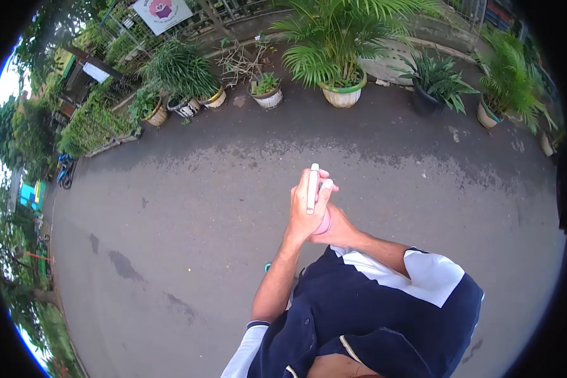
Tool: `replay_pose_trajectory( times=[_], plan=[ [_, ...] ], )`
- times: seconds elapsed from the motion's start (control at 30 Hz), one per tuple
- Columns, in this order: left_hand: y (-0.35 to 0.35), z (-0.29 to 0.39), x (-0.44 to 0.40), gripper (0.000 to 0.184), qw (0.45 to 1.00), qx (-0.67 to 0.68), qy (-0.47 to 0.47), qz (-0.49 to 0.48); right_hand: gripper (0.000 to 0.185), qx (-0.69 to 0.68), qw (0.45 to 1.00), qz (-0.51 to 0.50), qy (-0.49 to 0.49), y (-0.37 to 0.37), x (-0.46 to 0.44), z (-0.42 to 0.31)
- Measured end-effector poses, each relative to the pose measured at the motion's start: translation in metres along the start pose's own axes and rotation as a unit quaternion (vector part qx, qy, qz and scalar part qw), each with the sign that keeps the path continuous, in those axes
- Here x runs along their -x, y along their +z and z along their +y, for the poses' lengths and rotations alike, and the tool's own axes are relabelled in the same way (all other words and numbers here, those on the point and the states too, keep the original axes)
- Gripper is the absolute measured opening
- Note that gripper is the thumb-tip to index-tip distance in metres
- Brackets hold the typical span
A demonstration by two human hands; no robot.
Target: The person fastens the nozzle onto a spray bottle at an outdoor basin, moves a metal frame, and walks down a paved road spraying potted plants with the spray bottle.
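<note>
A slim white stick-like object points away from the body in my left hand, whose fingers are closed around it. Just behind and to the right, my right hand is pressed against the left one. Part of a smooth pink object shows between the two palms, and my right hand is closed on it. The rest of the pink object is hidden by the hands, so its shape cannot be made out. Both hands are held together above the grey pavement.
Potted plants line the far edge of the road, among them a large palm in a white pot and a dark pot. Behind them is a fence with a white sign. A blue motorcycle stands at the far left.
</note>
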State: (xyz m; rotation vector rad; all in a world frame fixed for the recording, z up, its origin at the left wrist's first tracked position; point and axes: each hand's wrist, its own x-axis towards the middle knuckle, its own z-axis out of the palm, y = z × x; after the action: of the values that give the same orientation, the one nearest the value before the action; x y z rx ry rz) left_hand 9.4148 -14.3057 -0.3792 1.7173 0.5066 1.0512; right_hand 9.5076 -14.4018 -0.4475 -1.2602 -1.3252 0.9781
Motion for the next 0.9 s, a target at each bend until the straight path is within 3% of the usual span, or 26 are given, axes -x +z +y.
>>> replay_pose_trajectory(
  times=[0.13,0.3,0.37,0.47,0.6,0.67,0.73,0.9],
  plan=[
    [0.119,0.033,0.016,0.016,0.999,0.019,-0.032,0.04,0.1,0.003,0.998,-0.054,-0.039,-0.109,0.067,-0.018],
    [0.257,0.073,0.034,0.015,0.996,-0.057,-0.023,0.064,0.102,-0.02,0.997,-0.065,-0.035,-0.214,0.155,0.003],
    [0.313,0.073,0.051,0.015,0.996,-0.033,0.002,0.08,0.1,-0.012,0.994,-0.048,-0.102,-0.256,0.197,0.001],
    [0.402,0.083,0.085,0.009,0.993,-0.027,-0.041,0.107,0.098,-0.028,0.993,-0.073,-0.083,-0.318,0.265,0.017],
    [0.527,0.126,0.107,0.015,0.985,-0.112,-0.006,0.132,0.104,-0.031,0.991,-0.123,-0.053,-0.407,0.349,0.02],
    [0.592,0.136,0.12,0.014,0.984,-0.077,-0.021,0.158,0.108,-0.03,0.988,-0.151,-0.03,-0.463,0.393,0.011],
    [0.651,0.152,0.123,0.014,0.983,-0.037,-0.045,0.172,0.108,-0.038,0.982,-0.171,-0.073,-0.521,0.425,0.003],
    [0.817,0.173,0.116,0.011,0.964,-0.15,0.013,0.221,0.111,-0.078,0.96,-0.263,-0.055,-0.662,0.49,0.018]
  ],
)
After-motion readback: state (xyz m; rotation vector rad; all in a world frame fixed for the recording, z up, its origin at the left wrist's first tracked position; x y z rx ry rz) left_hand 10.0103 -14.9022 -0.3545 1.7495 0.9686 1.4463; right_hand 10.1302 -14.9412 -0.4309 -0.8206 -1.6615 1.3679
